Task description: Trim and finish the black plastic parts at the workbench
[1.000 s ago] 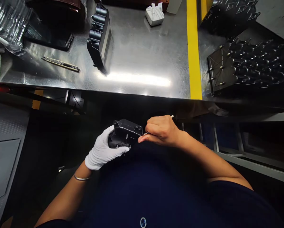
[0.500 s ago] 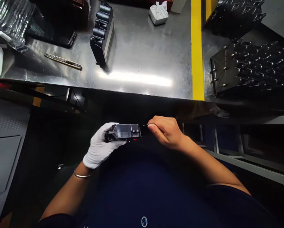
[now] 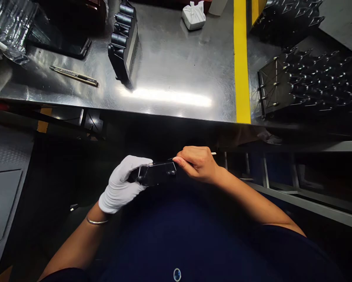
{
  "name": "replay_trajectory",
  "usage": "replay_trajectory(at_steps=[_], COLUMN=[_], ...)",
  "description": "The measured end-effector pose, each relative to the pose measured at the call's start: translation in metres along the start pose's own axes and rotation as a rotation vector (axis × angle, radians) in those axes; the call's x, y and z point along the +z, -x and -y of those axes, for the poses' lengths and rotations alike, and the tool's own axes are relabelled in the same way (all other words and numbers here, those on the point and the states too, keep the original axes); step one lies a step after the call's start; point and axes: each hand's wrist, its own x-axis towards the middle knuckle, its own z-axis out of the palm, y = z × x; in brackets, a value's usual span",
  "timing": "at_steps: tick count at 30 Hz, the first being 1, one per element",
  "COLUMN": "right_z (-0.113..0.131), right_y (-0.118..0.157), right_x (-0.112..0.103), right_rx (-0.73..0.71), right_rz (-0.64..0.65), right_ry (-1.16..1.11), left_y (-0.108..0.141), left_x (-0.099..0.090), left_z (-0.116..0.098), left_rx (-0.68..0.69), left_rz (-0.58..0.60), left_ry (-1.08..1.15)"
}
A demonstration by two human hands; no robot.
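Note:
My left hand (image 3: 123,184), in a white glove, grips the left end of a glossy black plastic part (image 3: 158,174) in front of my body, below the table edge. At the part's upper right corner is my bare right hand (image 3: 198,163), closed around a thin tool. The tool's pale rear end (image 3: 213,153) sticks out behind the knuckles, and its fine tip meets or nearly meets the part. A similar black part with rounded ridges (image 3: 123,43) stands on the metal table (image 3: 176,62).
A slim knife-like tool (image 3: 73,75) lies at the table's left, near clear plastic packaging (image 3: 11,27) and a black case (image 3: 64,43). A white wrapped bundle (image 3: 193,16) sits at the back. Right of the yellow strip (image 3: 241,62) are stacked black parts (image 3: 317,82).
The black part has been turned in my left hand and now shows another face. My right hand has moved left to its corner, and the tool's rear end has come into view.

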Motion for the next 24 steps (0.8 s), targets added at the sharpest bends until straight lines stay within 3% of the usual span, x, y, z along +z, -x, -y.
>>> replay_trajectory(at_steps=[4,8,10,13,18,24], right_z=[-0.002,0.002,0.003,0.003,0.004,0.004], right_y=[0.000,0.000,0.001,-0.001,-0.017,-0.029], right_x=[-0.005,-0.017,-0.020,-0.021,-0.019,-0.016], right_rx=[0.045,0.035,0.010,-0.037,-0.199,-0.306], right_rz=[0.091,0.303,0.341,0.287,0.133,0.152], right_ry=[-0.200,-0.400,-0.411,-0.361,-0.169,-0.042], left_y=[-0.003,-0.008,-0.010,-0.012,-0.017,-0.020], left_x=[-0.002,-0.007,-0.009,-0.009,-0.008,-0.006], left_z=[-0.005,-0.002,-0.001,-0.002,0.005,0.011], left_rx=[0.108,0.147,0.133,-0.014,-0.497,-0.606], left_rz=[0.036,0.103,0.141,0.123,0.261,0.357], left_ry=[0.061,0.038,0.047,0.066,0.364,0.459])
